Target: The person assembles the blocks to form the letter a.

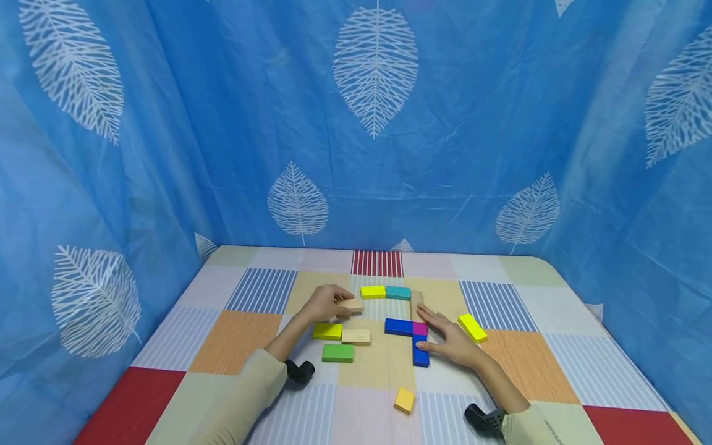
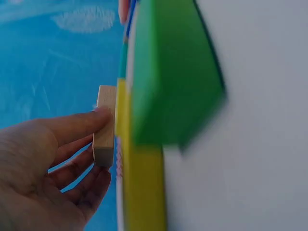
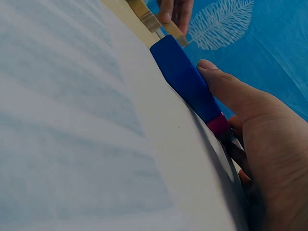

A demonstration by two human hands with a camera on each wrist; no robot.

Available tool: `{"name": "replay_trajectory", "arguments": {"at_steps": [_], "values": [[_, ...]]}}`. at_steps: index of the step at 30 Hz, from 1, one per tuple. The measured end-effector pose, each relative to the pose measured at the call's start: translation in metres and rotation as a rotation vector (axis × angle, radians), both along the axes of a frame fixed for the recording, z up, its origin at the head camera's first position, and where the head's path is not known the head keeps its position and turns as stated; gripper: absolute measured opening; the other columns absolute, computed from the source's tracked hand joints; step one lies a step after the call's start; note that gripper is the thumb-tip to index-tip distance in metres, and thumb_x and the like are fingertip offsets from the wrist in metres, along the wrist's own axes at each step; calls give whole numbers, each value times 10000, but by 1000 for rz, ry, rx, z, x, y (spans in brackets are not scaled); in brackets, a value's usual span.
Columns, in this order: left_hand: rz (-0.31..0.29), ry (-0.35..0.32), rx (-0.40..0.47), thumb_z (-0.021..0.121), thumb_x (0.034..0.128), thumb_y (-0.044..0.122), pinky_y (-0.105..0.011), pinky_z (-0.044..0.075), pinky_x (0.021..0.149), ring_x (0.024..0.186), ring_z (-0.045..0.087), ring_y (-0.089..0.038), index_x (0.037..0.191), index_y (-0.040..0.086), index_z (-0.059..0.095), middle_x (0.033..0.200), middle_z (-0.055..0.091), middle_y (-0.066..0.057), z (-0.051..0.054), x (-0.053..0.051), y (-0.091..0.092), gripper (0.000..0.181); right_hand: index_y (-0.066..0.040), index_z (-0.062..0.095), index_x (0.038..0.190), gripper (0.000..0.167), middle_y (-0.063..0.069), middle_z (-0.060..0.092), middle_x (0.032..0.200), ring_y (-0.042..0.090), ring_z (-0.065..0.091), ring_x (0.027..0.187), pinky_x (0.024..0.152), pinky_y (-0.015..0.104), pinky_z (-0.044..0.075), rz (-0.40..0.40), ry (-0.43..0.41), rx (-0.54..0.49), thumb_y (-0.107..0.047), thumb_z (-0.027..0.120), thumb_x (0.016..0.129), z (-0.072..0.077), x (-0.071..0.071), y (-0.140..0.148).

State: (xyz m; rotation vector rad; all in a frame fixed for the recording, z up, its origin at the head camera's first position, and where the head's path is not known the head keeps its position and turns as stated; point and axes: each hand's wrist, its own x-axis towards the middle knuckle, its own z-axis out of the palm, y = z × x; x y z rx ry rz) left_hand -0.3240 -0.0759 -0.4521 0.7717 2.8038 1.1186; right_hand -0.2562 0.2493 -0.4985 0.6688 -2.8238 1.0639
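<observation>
My left hand pinches a plain wooden block between thumb and fingers, just above the table in the left wrist view. A yellow block, another wooden block and a green block lie just nearer than it. On the right side, my right hand lies along a joined row: an upright-running wooden block, a magenta block and a blue block. Its fingertips touch the wooden block's side and its thumb is over the blue one. A second blue block extends left from the magenta block.
At the back, a yellow block and a teal block meet end to end, reaching the wooden block's top. A yellow block lies right of my right hand; a small orange-yellow block lies in front. Blue curtains surround the patchwork-covered table.
</observation>
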Motion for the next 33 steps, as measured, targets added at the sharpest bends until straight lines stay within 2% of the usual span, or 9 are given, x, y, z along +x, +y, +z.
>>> {"name": "replay_trajectory", "arguments": {"at_steps": [5,10,18,33], "values": [[-9,-12,-26,768,752,148,-238,466,697,796,528,-133,1043,84,708,948,649,1,8,9,22,304,-192,379,1423,793,-31,279,1488,406,235,1327,1012,614,213,-11,-8,0,-519,677,765,0,-1,1],[3,-5,-44,771,746,144,-226,463,671,777,529,-127,1034,82,710,901,642,7,3,18,35,300,-191,371,1427,797,-27,273,1490,408,224,1330,1012,618,207,-8,-18,-2,-520,674,767,-1,-1,-1],[3,5,-42,778,739,152,-234,473,673,789,565,-126,1015,92,715,941,671,-9,-11,27,40,289,-191,372,1427,795,-25,276,1490,402,222,1333,1015,612,207,-9,-32,-4,-517,673,768,-2,1,-3],[12,-67,-28,792,721,142,-243,479,686,778,567,-131,987,97,720,877,668,15,-9,35,42,279,-198,368,1429,802,-28,273,1491,417,231,1325,1003,630,208,-13,-27,8,-526,673,764,-1,0,0]]}}
